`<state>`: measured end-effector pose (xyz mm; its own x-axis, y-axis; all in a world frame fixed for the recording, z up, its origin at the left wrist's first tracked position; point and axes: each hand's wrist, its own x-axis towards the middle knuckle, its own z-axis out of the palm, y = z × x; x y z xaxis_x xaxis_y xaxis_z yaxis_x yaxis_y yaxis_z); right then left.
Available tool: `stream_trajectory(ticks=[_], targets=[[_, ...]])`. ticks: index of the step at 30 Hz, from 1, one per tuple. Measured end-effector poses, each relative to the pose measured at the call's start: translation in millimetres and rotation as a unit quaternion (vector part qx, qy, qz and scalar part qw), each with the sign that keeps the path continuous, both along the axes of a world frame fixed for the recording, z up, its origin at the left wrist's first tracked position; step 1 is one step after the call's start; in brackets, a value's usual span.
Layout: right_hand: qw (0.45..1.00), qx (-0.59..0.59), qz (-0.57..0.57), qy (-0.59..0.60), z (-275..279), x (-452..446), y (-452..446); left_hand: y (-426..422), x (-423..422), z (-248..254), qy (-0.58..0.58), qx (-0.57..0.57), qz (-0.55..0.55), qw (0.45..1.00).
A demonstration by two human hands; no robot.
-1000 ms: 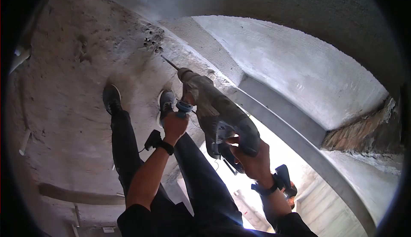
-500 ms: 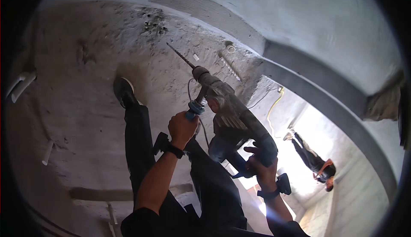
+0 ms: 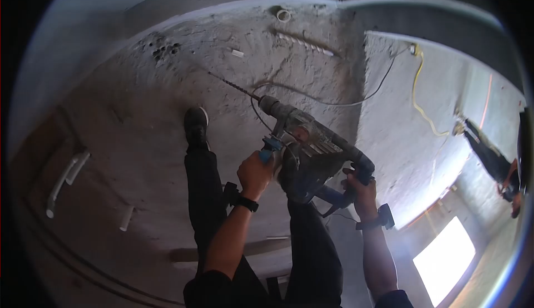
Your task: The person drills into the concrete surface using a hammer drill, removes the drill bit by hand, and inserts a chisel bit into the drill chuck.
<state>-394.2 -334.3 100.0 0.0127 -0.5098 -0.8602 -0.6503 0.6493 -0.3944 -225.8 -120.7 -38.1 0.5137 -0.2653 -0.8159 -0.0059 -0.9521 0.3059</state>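
Observation:
A large dusty rotary hammer drill is held across my body, with its long thin bit pointing to the upper left over the rough floor. My left hand is wrapped round the blue side handle near the chuck. At the rear, my right hand grips the main handle; whether a finger presses the trigger cannot be made out. The bit's tip appears apart from the cluster of drilled holes in the floor. Both wrists wear black straps with small devices.
A spiral bit, a ring and a small white piece lie on the floor. The grey cable leads toward a yellow cord. White pipes are at left. A person is at far right.
The view has turned toward the right, showing more of the cable, yellow cord and spiral bit. The drill has tilted flatter, its tip farther from the holes. Both hands keep their hold.

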Motion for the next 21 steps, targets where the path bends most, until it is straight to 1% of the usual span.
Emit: stream_trajectory(ticks=[1, 3, 4, 7, 9, 11, 12, 13, 15, 17, 19, 21], targets=[[1.0, 0.012, -0.019, 0.003, -12.9, -15.6, 2.1, -0.6, -3.3, -4.2, 0.003, 0.012, -0.019, 1.0], [0.996, 0.042, -0.073, -0.039, -39.8, -48.5, 15.5, 3.3, -7.7, -12.4, -0.045, -0.003, -0.06, 0.997], [0.994, 0.048, -0.09, -0.049, -52.9, -61.1, 23.2, 4.9, -7.6, -11.2, -0.042, 0.01, -0.084, 0.996], [0.986, 0.058, -0.147, -0.054, -82.6, -79.2, 47.3, -1.7, 11.2, -15.8, -0.06, 0.014, -0.12, 0.991], [0.975, 0.062, -0.206, -0.05, -95.3, -89.1, 70.3, -4.2, 14.3, -13.1, -0.077, 0.036, -0.197, 0.977], [0.984, 0.067, -0.16, -0.033, -107.0, -93.4, 84.7, -5.1, 18.6, -10.5, -0.083, 0.034, -0.234, 0.968], [0.961, 0.076, -0.259, -0.063, -121.0, -99.4, 100.6, -7.4, 21.8, -11.8, -0.094, 0.034, -0.251, 0.963], [0.959, 0.076, -0.267, -0.058, -125.5, -100.1, 107.4, -8.4, 22.2, -10.3, -0.089, 0.034, -0.259, 0.961], [0.929, 0.151, -0.334, -0.043, -140.6, -100.2, 118.7, -7.5, 25.5, -6.9, -0.079, 0.054, -0.279, 0.956], [0.928, 0.165, -0.331, -0.045, -164.5, -105.0, 131.1, -3.6, 28.2, -12.6, -0.079, 0.053, -0.283, 0.954], [0.909, 0.186, -0.37, -0.045, -179.5, -116.8, 151.9, 2.0, 24.7, -7.7, -0.05, 0.059, -0.295, 0.952], [0.906, 0.19, -0.374, -0.056, -195.9, -123.0, 158.4, 3.5, 20.1, -8.2, -0.047, 0.061, -0.294, 0.953]])
